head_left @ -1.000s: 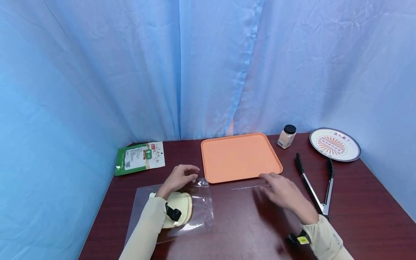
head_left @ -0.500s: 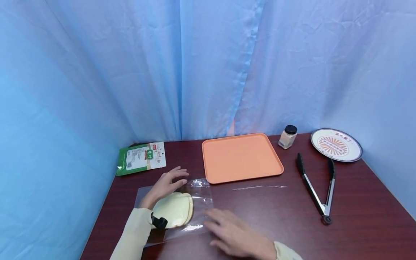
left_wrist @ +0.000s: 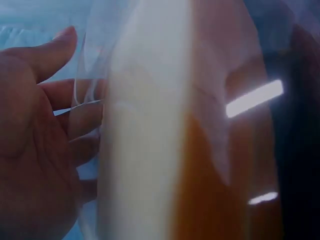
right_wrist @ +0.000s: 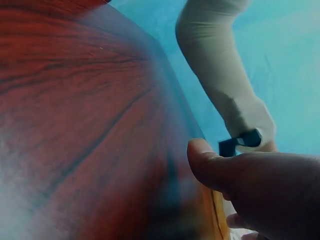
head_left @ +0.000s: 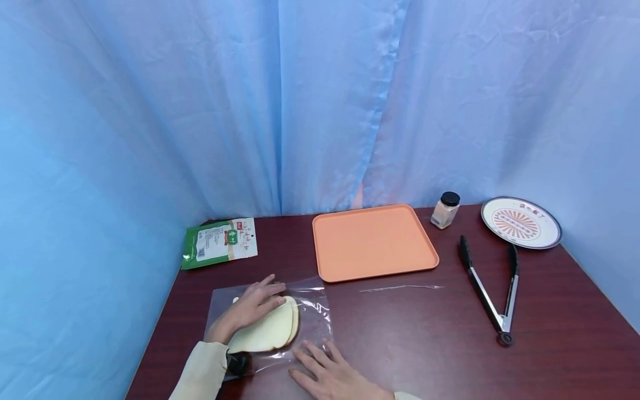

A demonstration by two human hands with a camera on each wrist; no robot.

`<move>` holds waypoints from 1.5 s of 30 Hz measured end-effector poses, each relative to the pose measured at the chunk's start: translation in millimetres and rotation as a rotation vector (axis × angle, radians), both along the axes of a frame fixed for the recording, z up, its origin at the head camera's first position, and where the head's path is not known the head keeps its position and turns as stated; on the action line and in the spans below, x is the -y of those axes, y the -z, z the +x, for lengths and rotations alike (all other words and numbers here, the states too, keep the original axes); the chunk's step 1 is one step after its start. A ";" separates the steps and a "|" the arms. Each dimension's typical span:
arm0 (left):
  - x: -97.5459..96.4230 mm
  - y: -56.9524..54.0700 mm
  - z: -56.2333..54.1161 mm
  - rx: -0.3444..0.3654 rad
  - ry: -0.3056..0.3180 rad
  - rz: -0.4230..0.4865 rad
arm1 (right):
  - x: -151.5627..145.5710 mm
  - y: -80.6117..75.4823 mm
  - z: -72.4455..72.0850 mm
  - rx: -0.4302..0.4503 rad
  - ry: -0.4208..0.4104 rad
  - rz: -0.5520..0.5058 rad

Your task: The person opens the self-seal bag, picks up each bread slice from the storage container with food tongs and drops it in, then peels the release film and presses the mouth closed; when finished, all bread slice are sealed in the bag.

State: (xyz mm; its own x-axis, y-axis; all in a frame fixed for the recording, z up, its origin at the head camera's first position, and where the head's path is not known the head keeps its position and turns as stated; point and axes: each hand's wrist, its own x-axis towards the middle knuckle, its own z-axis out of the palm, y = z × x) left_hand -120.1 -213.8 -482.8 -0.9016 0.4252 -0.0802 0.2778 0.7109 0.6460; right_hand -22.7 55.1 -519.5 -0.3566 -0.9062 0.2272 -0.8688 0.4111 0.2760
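A clear plastic bag (head_left: 316, 319) lies flat at the table's front left. Inside it are pale slices of bread (head_left: 267, 332) with a thin brown crust, overlapping each other. My left hand (head_left: 251, 307) lies over the bag's left part and the upper side of the bread, fingers extended. In the left wrist view, the left hand (left_wrist: 37, 135) shows fingers running behind the film, beside the blurred bread (left_wrist: 150, 120). My right hand (head_left: 334, 373) has its fingers spread at the bag's near right corner. The right wrist view shows its thumb; the other fingertips are mostly hidden there.
An orange tray (head_left: 375, 243) lies beyond the bag. A green and white packet (head_left: 220, 243) is at the back left. To the right are a black-lidded jar (head_left: 444, 211), a patterned plate (head_left: 521, 222) and spread tongs (head_left: 492, 300). A thin clear strip (head_left: 400, 288) lies before the tray.
My right hand has moved left and nearer, from beside the clear strip to the bag's near right corner. The left hand has shifted slightly left and down over the bag.
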 end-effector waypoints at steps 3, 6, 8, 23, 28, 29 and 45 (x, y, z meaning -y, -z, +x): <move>5.2 1.3 3.1 0.028 -0.060 0.004 | -2.1 -1.5 -2.9 -0.014 0.021 -0.011; 11.3 1.1 7.0 0.035 -0.096 0.004 | -5.3 -6.0 -7.2 0.016 0.035 -0.019; 15.6 0.4 10.2 0.033 -0.110 -0.002 | -7.5 -9.1 -10.1 0.058 0.042 -0.027; 55.3 -5.8 53.6 0.163 -0.245 0.000 | -8.9 -12.7 -47.2 0.259 0.175 -0.069; 56.2 -3.0 74.6 0.207 -0.260 0.029 | -5.2 -13.0 -62.7 0.312 0.189 -0.087; 55.3 -1.9 79.1 0.203 -0.259 0.033 | -4.5 -13.2 -65.5 0.321 0.192 -0.089; 39.2 8.4 118.0 0.177 -0.351 -0.008 | 11.9 -18.9 -93.7 0.439 0.307 -0.226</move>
State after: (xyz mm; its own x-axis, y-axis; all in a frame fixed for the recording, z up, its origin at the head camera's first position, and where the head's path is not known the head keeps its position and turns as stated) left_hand -2.1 -253.0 -491.1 -0.9639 0.0919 -0.2498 -0.0988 0.7479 0.6564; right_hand -116.4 43.2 -500.6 -0.6996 -0.6929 0.1746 -0.7140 0.6688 -0.2071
